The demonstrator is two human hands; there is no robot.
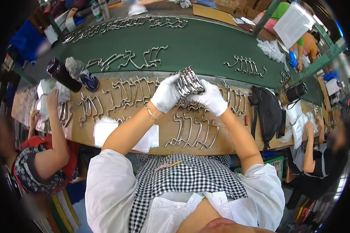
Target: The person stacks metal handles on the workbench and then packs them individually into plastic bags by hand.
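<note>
My left hand (166, 95) and my right hand (212, 100), both in white gloves, are closed around a bundle of shiny bent metal hooks (189, 81). The bundle is held up over the far edge of the wooden table (165, 126), its pieces stacked side by side. Beneath it, a row of similar metal hooks (133, 91) runs across the table, partly hidden by my hands and arms. Nearer to me, between my forearms, lies a small group of loose hooks (193, 130). White sheets (147, 140) lie partly under my left forearm.
Beyond the table, a green surface (206, 46) carries more hooks (245, 65). A dark bottle (63, 73) and clear bottle (74, 66) stand left; a black bag (267, 112) lies right. People work on both sides, a left co-worker's arm (56, 128) close by.
</note>
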